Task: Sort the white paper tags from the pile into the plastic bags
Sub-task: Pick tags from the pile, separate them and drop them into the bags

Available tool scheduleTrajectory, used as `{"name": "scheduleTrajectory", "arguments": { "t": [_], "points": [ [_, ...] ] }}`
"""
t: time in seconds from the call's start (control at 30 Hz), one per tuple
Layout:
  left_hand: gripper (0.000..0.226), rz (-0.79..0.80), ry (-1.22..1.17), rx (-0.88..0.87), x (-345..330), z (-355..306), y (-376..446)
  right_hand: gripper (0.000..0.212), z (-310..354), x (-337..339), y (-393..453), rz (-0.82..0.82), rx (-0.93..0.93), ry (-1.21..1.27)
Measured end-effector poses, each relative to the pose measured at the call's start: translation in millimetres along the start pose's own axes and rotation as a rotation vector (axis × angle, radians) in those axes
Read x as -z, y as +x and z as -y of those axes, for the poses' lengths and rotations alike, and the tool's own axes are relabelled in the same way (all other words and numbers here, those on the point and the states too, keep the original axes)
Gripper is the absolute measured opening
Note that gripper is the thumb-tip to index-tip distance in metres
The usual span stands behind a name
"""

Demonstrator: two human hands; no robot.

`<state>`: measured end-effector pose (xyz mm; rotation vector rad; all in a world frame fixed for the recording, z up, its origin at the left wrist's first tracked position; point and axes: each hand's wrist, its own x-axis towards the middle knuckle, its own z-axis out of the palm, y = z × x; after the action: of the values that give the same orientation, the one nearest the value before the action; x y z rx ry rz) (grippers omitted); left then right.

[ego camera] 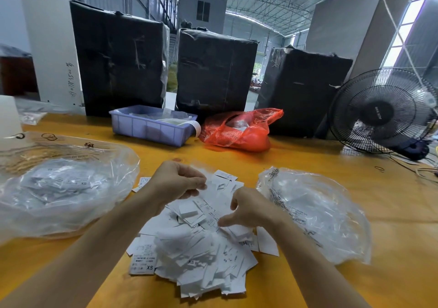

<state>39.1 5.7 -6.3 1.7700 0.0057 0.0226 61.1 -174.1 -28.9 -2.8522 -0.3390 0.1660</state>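
the left hand is curled above the far part of the pile of white paper tags, its fingertips pinching what looks like a few tags. the right hand hovers over the middle of the pile with fingers loosely bent and thumb spread, holding nothing that can be made out. the tags lie in a loose heap on the yellow worktop, between the two forearms, overlapping and pointing every way, so the heap has no single long axis; some show printed "xs" marks upside down to the camera. just left of the heap lies a clear plastic bag with tags inside, its mouth towards the far side. just right lies a second clear plastic bag, crumpled, touching the pile's edge near the right wrist. further back on the worktop sit a blue tray and, beside it, a red plastic bag. behind them stand three black wrapped boxes in a row. a black fan stands at the far right, facing the worktop.
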Motion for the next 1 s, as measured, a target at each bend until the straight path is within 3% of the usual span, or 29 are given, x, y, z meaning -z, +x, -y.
{"name": "scheduleTrajectory", "arguments": {
  "t": [0.33,0.4,0.57,0.77,0.9,1.0],
  "points": [
    [0.011,0.021,0.016,0.025,1,6,2,0.053,4,0,-3,-0.045,0.087,-0.142],
    [0.002,0.014,0.006,0.018,1,8,3,0.05,10,-3,-4,-0.052,0.105,-0.234],
    [0.018,0.008,-0.012,0.019,0,10,5,0.04,25,-7,-10,-0.077,0.151,-0.356],
    [0.016,0.016,0.003,0.02,0,12,5,0.04,35,-14,-10,-0.069,0.178,-0.415],
    [0.017,0.006,0.01,0.022,1,12,5,0.035,31,-14,-8,-0.102,0.154,-0.345],
    [0.02,0.003,-0.005,0.026,1,11,5,0.016,11,1,-3,-0.168,0.056,-0.137]
  ]
}}
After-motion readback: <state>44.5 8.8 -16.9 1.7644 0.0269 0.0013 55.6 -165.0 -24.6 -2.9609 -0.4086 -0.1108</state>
